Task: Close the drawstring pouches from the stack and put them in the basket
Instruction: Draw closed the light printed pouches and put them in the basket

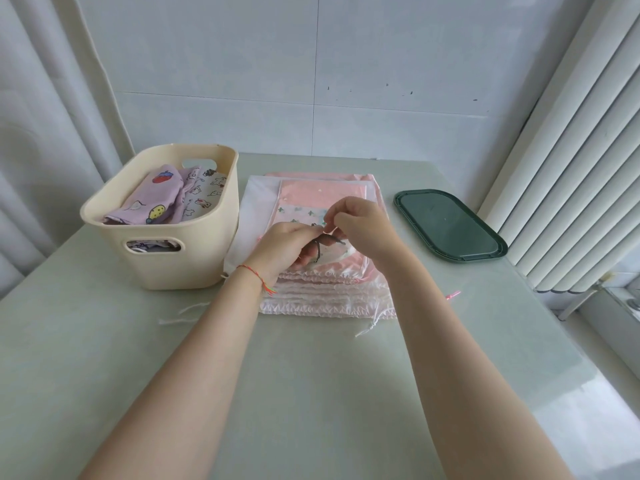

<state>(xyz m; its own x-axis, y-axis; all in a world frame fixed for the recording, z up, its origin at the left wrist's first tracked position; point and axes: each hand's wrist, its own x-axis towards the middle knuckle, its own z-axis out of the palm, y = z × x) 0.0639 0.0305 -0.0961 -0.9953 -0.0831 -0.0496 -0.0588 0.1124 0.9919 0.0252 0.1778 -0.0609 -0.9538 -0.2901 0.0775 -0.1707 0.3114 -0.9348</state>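
Both your hands meet over the top pouch of the stack, which lies in the middle of the worktop, just right of the basket. Your left hand curls its fingers around the dark cord at the pouch's near edge; your right hand pinches something small just above it, likely the cord's other end or the fabric edge, though that is too small to tell.

The risk here is a lopsided pull: if you tug one cord end only, the mouth may gather unevenly or the cord may slip out of its channel. Pulling upward could also drag the slick pouches beneath out of line, since the stack looks satiny and loose.

The pouches are thin, soft and flat, pink and white, with ruffled, gathered near edges and thin white strings trailing onto the worktop. The basket is smooth cream plastic with rounded corners and cut-out handles, already holding lilac printed pouches. A dark green lid lies to the right.
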